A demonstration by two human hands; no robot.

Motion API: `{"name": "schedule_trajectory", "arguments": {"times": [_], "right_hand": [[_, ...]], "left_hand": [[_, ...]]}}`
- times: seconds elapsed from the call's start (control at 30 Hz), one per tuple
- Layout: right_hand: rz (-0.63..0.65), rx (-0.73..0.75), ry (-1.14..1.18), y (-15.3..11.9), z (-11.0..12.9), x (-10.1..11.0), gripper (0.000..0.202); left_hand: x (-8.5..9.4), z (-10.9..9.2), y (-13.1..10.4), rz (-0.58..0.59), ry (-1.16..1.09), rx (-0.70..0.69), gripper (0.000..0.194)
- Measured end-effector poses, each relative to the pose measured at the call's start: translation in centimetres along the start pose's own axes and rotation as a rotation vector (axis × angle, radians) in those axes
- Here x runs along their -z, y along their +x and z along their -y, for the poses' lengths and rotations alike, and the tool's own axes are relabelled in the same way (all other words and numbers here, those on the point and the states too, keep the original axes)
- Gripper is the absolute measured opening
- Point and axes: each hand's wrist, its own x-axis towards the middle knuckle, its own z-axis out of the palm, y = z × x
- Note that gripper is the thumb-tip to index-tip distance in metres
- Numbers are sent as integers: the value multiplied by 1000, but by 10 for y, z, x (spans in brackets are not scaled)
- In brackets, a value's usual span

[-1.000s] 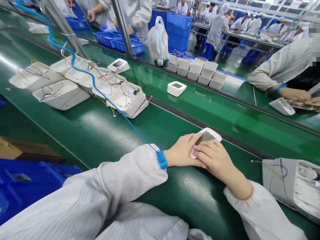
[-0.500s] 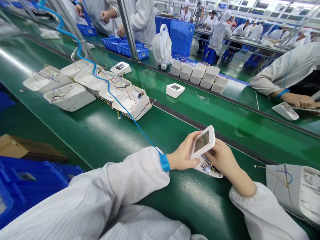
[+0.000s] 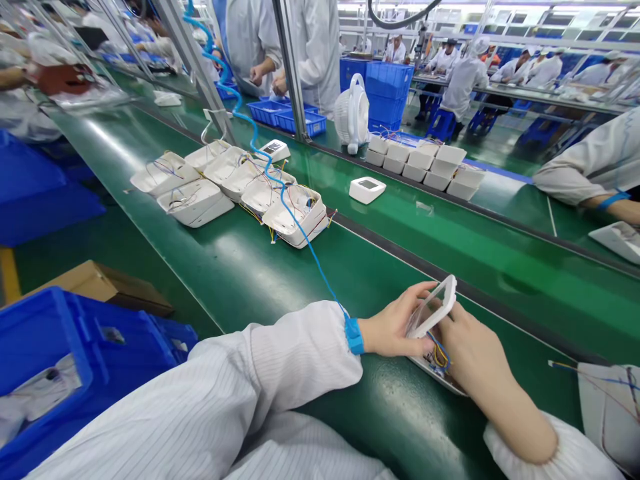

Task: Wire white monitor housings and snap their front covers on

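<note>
Across the green worktop, to the left, sat a group of open white cases with thin coloured leads straggling over their rims. A blue cord came down in front of some of them and ran to the blue wrist band on the left arm. Beyond the dark strip stood a small white box with a grey screen, and farther back a white fan beside a stack of pale tubs. A co-worker's sleeve reached in from the right edge, and nearer, a greyish case was cut off by the picture's side. At lower left a large blue bin stood before a cardboard box.

Near the front, the left hand held a white cover tilted steeply up, its fingers and thumb closed on the left side. The cover had rounded corners, a thin white rim and a glassy middle. Just below it lay a white base on the worktop, with yellow and blue wires looping up, partly hidden by both hands. The right hand bent in behind the cover; its fingertips were out of sight, so how far they were open, or what they gripped, could not be told
</note>
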Motion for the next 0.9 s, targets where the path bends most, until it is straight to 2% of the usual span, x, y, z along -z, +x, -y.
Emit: {"name": "schedule_trajectory", "arguments": {"times": [0.2, 0.37, 0.47, 0.63, 0.9], "right_hand": [[-106, 0, 90, 4, -8, -4, 8], [-269, 79, 264, 7, -10, -17, 24], [-322, 82, 401, 10, -10, -21, 27], [-311, 14, 543, 13, -10, -19, 23], [-311, -26, 637, 12, -8, -14, 18]], "left_hand": [[-1, -5, 0, -59, -88, -35, 98], [0, -5, 1, -76, -137, -46, 94], [1, -2, 1, -93, -176, -41, 92], [1, 1, 0, -83, -226, -11, 85], [1, 0, -3, -121, -235, 2, 90]]}}
